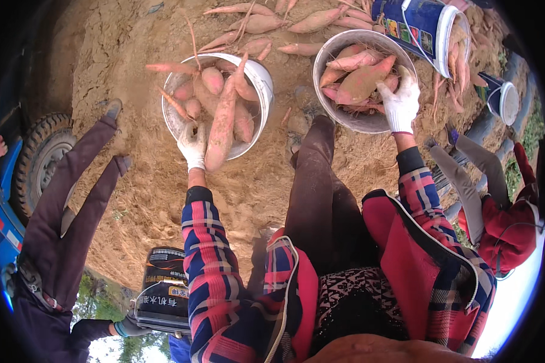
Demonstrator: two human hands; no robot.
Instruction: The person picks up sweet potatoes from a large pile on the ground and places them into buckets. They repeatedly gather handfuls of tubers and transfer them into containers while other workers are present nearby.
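Observation:
My left hand, in a white glove, is at the near-left rim of a white bucket of sweet potatoes. A long sweet potato lies against its side and sticks out over the near rim. Whether the fingers grip anything is unclear. My right hand, also in a white glove, reaches over the right rim of a second bucket. Its thumb touches a large soil-covered sweet potato, while the fingers lie near the inner wall. I cannot tell if they close on something.
Loose sweet potatoes lie on the soil ahead. A blue bucket is tipped over, sweet potatoes at its mouth. At left stand a person holding a black bucket and a vehicle wheel. Another person is at right.

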